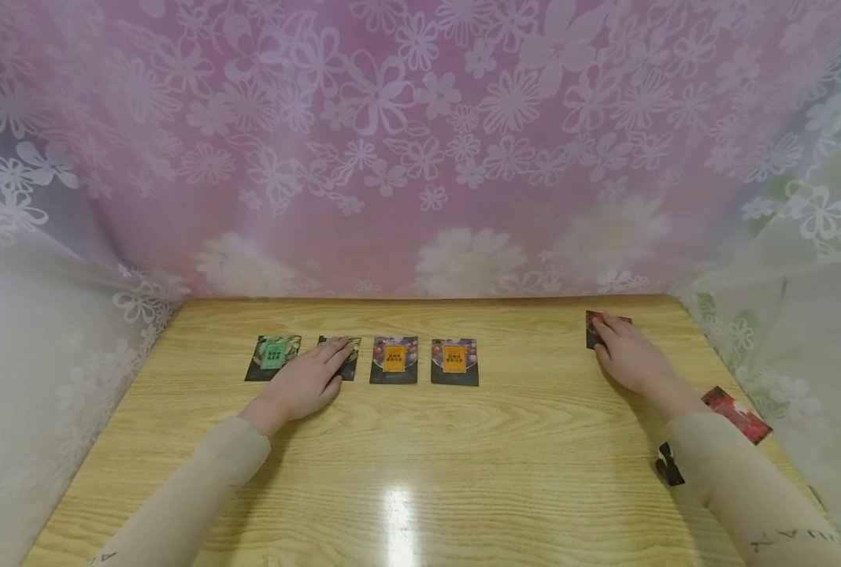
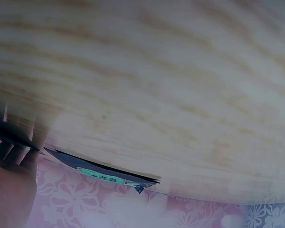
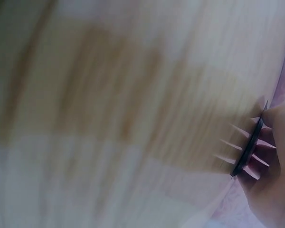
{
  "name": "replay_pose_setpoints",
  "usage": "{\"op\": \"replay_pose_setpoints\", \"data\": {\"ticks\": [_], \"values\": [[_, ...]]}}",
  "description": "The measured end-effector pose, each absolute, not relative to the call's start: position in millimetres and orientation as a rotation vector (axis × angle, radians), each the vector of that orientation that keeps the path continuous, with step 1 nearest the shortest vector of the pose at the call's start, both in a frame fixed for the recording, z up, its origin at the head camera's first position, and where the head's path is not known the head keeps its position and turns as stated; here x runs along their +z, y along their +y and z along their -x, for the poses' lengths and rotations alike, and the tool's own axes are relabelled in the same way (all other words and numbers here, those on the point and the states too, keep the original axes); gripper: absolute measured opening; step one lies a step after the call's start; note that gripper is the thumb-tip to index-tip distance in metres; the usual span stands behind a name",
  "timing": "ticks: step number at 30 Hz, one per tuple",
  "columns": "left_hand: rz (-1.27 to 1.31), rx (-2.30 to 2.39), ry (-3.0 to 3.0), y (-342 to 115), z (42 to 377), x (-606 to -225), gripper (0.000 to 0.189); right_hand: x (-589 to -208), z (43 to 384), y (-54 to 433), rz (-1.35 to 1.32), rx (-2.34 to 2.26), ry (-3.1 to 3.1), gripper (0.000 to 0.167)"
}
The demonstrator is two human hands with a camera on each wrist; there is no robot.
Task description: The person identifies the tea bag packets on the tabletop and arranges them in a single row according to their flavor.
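Note:
On the wooden table lies a row of small flat packets. At its left end is a green-labelled packet [image 1: 272, 356], also in the left wrist view. The second green packet [image 1: 350, 365] is partly covered by my left hand [image 1: 305, 383], whose extended fingers rest on it. Two orange-labelled packets [image 1: 394, 360] lie to the right of that hand, apart from it. Toward the far right corner, my right hand [image 1: 631, 353] rests with its fingers over a red and black packet [image 1: 594, 329]. Most of that packet is hidden.
Another red packet [image 1: 739, 415] lies near the right table edge, partly behind my right sleeve [image 1: 735, 480]. A dark object [image 1: 668, 465] shows beside the sleeve, its kind unclear. A pink floral curtain [image 1: 420, 157] hangs behind the wooden table [image 1: 463, 488], with pale fabric at both sides.

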State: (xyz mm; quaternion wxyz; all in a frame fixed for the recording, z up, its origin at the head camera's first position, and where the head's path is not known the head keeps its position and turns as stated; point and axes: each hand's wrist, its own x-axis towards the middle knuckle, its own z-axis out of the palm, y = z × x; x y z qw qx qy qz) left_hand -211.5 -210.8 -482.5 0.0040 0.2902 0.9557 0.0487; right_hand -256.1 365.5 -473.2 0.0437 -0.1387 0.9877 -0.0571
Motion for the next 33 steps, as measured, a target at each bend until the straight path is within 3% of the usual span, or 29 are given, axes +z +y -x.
{"op": "replay_pose_setpoints", "data": {"ticks": [33], "values": [[-0.898, 0.151, 2.987, -210, 211, -481, 0.059, -468, 240, 296, 0.656, -0.147, 3.023, 0.059]]}}
